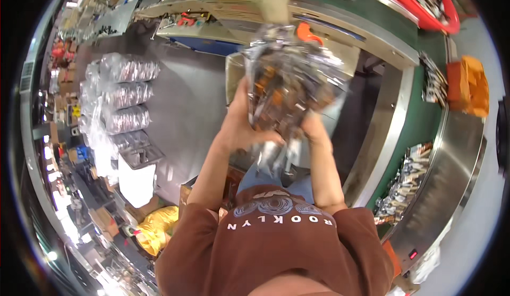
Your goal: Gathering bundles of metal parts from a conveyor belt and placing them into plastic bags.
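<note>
Both my hands hold a bulky clear plastic bag (292, 78) up in front of my body. Orange and dark pieces show through its shiny film, too smeared by motion to name. My left hand (245, 128) is closed on the bag's left side, thumb pointing inward across its lower part. On the other side, my right hand (315, 126) grips the lower right edge, its fingers partly hidden by the film. Below the hands, a loose end of plastic hangs down. Just beyond the bag, an orange curved object (308, 33) lies at the workbench.
Rows of filled clear bags (130, 94) stand to the left, near a white bin (137, 182) and a yellow sack (158, 227). At right, a green conveyor belt (406, 118) carries packed items (409, 174). An orange container (467, 86) and red basin (451, 14) lie beyond.
</note>
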A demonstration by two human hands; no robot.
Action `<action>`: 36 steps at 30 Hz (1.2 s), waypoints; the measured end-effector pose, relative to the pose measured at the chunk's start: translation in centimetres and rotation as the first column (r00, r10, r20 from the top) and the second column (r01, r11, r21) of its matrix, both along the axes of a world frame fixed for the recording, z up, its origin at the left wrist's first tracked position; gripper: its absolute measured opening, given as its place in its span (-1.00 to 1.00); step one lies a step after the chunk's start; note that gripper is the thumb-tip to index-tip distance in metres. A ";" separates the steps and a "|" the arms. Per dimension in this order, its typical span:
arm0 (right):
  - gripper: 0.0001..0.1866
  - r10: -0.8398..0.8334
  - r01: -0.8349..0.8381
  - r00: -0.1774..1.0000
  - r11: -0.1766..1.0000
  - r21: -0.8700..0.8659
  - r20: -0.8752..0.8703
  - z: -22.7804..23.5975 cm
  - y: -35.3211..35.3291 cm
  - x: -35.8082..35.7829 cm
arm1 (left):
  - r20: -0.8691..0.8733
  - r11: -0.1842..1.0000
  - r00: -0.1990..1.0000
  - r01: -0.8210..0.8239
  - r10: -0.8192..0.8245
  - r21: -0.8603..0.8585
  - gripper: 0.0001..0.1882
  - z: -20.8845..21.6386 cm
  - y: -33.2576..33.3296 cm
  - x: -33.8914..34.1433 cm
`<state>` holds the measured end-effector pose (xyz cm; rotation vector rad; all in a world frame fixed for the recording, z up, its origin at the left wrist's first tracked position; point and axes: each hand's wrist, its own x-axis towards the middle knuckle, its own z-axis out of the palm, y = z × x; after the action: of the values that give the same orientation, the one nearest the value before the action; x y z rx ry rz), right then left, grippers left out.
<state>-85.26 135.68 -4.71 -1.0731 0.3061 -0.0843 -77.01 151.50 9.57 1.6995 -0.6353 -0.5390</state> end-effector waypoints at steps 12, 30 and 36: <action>0.00 -0.282 -0.073 0.788 0.840 -0.538 -0.547 -9.6 8.0 12.8 | 0.037 0.727 0.949 -0.266 0.314 0.633 0.12 -21.3 4.2 10.1; -0.58 -0.356 0.252 0.934 0.693 -0.675 -0.017 -0.1 -2.6 -3.3 | 0.782 0.772 0.616 -0.452 -0.092 0.447 -0.31 -20.3 0.6 6.8; -0.56 -0.749 -0.137 -0.657 0.232 -0.963 -0.087 -11.2 -13.4 -46.1 | 0.471 0.940 0.830 0.171 -0.299 0.296 -0.44 -16.8 -26.8 -3.3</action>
<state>-131.36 122.32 -15.87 -1.1341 2.9856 -0.4548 -80.35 124.70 -7.27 2.0296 -1.2212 -0.3395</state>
